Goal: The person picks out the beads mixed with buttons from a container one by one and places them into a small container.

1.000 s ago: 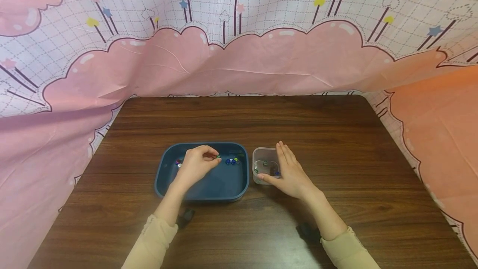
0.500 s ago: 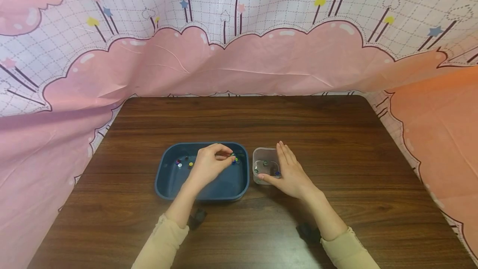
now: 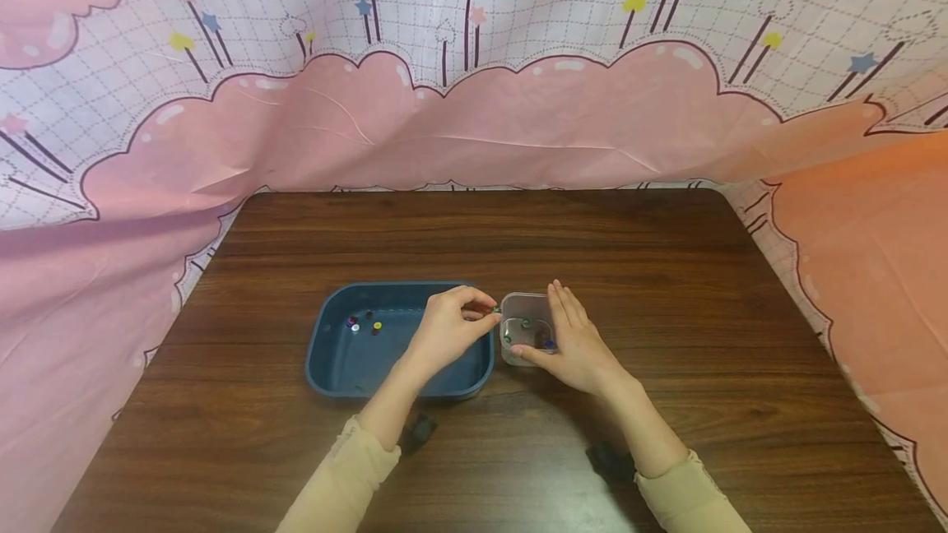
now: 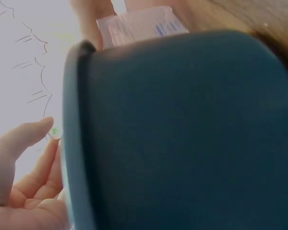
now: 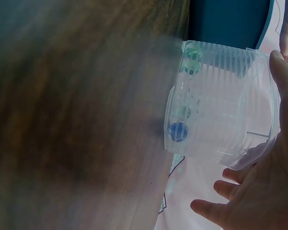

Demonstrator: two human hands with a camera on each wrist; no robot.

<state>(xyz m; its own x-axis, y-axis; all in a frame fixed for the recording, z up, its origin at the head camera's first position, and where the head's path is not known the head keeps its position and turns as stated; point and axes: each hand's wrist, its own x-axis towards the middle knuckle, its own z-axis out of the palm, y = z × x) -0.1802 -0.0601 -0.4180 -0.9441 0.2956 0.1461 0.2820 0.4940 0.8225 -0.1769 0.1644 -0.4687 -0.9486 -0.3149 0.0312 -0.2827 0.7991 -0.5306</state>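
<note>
In the head view my left hand (image 3: 448,327) hovers over the right rim of a blue tray (image 3: 348,381). Thumb and index finger pinch a small clear marble with green inside (image 4: 54,131). To the tray's right stands a clear plastic box (image 3: 522,300). My right hand (image 3: 585,352) touches the box, fingers straight along its right side and thumb at the near rim. Through the box's wall in the right wrist view I see a blue marble (image 5: 178,132) and green marbles (image 5: 193,53) on its bottom.
Several small coloured pieces, among them a yellow one (image 3: 378,326) and a white one (image 3: 355,328), lie in the tray's left part. My left hand hides most of the tray's right part. Both containers stand on a brown wooden table (image 3: 629,253), with a patterned curtain (image 3: 518,130) behind.
My left hand has moved right, from above the tray's middle to its right rim beside the box, carrying the marble. The right hand and both containers have stayed in place.
</note>
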